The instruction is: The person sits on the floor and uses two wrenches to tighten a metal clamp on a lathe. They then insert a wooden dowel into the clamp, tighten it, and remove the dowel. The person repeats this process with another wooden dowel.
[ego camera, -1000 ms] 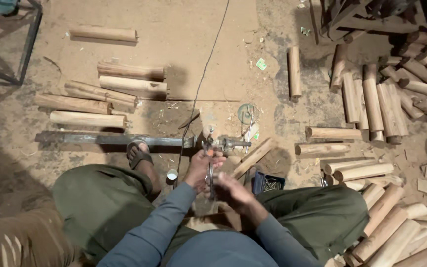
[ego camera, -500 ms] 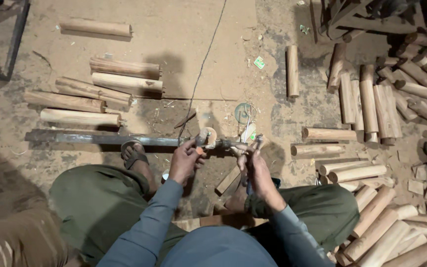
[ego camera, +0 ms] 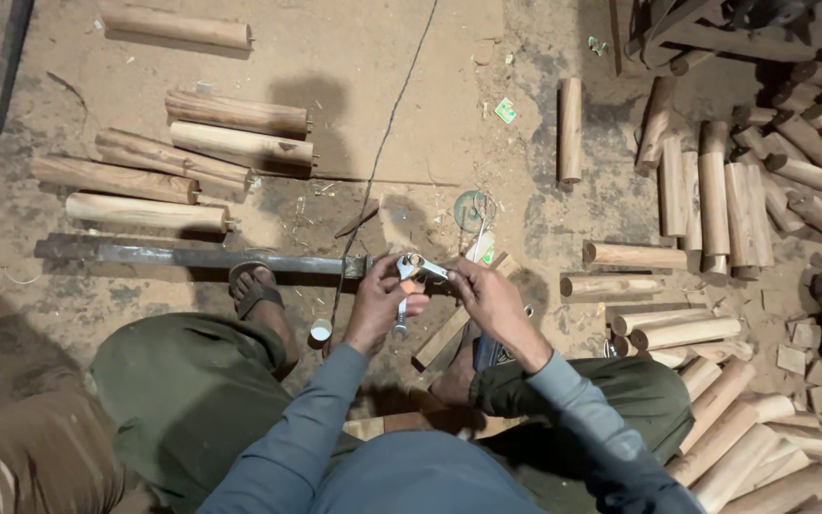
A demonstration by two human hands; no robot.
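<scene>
compared with half a second ago, both hands sit closer together at the end of the long metal bar [ego camera: 192, 255], and the view has shifted a little so the hands are nearer the middle. one second ago the hands were lower, close to the lap; now they are up at the bar. the left hand [ego camera: 382, 303] is closed around a metal wrench [ego camera: 401, 309], whose handle points down toward the person. the right hand [ego camera: 489, 297] is closed on a second wrench [ego camera: 427, 267], whose shiny head lies just beside the bar's end. the two tools meet at the same spot, touching or nearly touching; i cannot tell which.

the part they are turning is hidden under the fingers and tool heads, too small to make out. a sandaled foot [ego camera: 254, 287] rests against the bar. a wooden piece [ego camera: 444, 335] lies tilted under the right wrist, partly covered. the pile of wooden logs [ego camera: 744, 190] on the right is cut off by the frame edge, and the floor [ego camera: 401, 105] is dusty.
</scene>
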